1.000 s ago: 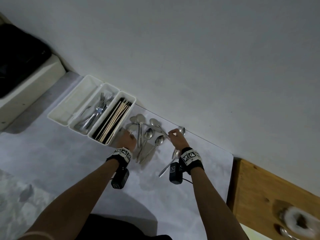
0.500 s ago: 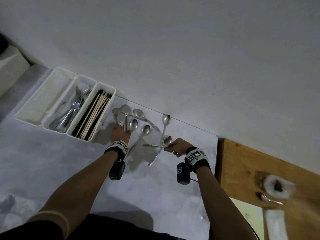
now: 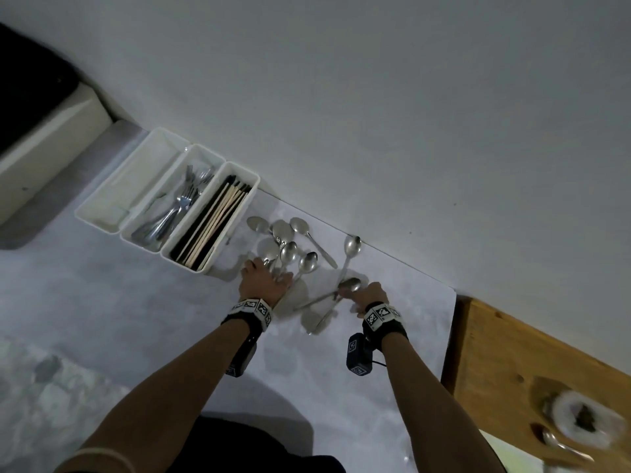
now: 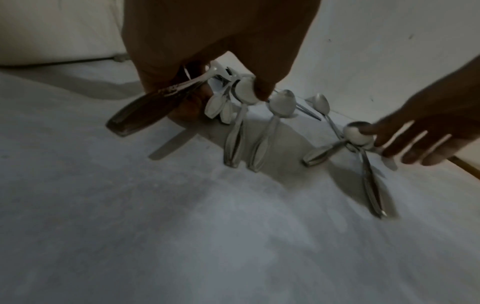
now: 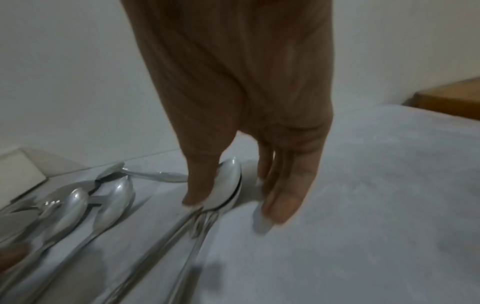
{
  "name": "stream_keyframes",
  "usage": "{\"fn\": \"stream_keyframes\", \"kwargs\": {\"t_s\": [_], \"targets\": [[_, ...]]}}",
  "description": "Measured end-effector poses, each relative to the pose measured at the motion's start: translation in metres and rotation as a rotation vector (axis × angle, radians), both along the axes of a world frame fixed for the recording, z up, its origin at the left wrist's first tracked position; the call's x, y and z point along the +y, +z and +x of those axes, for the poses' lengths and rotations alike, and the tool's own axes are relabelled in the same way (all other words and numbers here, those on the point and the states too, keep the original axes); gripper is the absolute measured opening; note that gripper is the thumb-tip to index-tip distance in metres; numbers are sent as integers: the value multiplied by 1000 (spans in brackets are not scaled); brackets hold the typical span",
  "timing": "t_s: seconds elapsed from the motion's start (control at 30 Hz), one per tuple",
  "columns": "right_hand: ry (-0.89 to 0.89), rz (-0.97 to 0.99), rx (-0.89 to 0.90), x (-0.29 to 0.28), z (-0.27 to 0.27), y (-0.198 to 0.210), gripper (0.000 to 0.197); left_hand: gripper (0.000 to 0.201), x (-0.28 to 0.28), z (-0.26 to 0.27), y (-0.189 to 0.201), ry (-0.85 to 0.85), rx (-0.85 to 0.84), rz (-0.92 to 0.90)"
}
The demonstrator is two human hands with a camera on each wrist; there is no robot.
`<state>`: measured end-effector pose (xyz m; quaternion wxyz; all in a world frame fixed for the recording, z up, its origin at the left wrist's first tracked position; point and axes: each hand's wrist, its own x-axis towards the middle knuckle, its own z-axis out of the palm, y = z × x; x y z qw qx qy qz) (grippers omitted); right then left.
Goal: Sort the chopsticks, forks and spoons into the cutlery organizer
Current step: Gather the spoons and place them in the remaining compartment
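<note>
The white three-part organizer (image 3: 112, 196) stands at the back left: left bin bare, forks (image 3: 177, 206) in the middle bin, chopsticks (image 3: 215, 223) in the right one. Several spoons (image 3: 307, 264) lie loose on the white mat just right of it. My left hand (image 3: 269, 269) is at that pile; in the left wrist view it (image 4: 221, 82) grips one spoon (image 4: 145, 111), handle pointing out, with a fingertip on another bowl. My right hand (image 3: 355, 290) pinches a spoon (image 5: 228, 179) by its bowl, over a long spoon (image 3: 351, 247) lying by the wall.
A white wall runs close behind the mat. To the right is a lower wooden table (image 3: 529, 353) with a white round object and another spoon (image 3: 560, 445). A dark object on a white box (image 3: 27, 97) sits at the far left.
My right hand has picked a spoon up from beside the wall and drawn it back and slightly right. My left hand has stayed at the spoon pile.
</note>
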<state>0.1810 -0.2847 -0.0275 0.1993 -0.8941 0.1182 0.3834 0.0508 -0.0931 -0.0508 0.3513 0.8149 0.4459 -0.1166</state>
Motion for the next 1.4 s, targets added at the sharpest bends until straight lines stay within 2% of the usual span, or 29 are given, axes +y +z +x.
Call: {"fn": "stream_keyframes", "kwargs": {"t_s": [0.07, 0.13, 0.23, 0.3, 0.37, 0.47, 0.57, 0.77, 0.93, 1.03, 1.1, 1.2, 1.4], "targets": [[-5, -65, -81, 8, -8, 0, 105, 90, -5, -1, -2, -44, 9, 24], [51, -114, -128, 17, -21, -4, 105, 87, -10, -2, -2, -67, 12, 58], [15, -76, -141, 30, -35, -11, 88, 62, -15, 0, -1, -82, 7, 105], [7, -40, -140, 37, -39, -10, 66, 49, -17, 1, 0, -109, 15, 127], [51, -27, -151, 40, -39, -10, 48, 44, -16, 0, 0, -136, 41, 144], [102, -31, -193, 40, -39, -9, 37, 40, -11, -1, 0, -185, 80, 156], [79, 4, -253, 36, -35, -5, 29, 38, -7, -2, 2, -215, 73, 133], [42, 112, -316, 48, -12, 9, 25, 30, 8, -9, 1, -90, -127, -31], [-14, 144, -275, 75, 6, 1, 67, 28, 21, -18, 10, -82, -150, -144], [37, 100, -288, 88, 6, -8, 78, 30, 26, -31, 13, -84, -130, -136], [99, 79, -316, 96, 5, -13, 72, 29, 30, -38, 13, -83, -117, -108], [200, 29, -311, 105, 2, -14, 49, 32, 34, -46, 15, -69, -122, -71], [399, -100, -339, 101, -2, -11, 38, 25, 38, -54, 22, -5, -180, -28]]}}
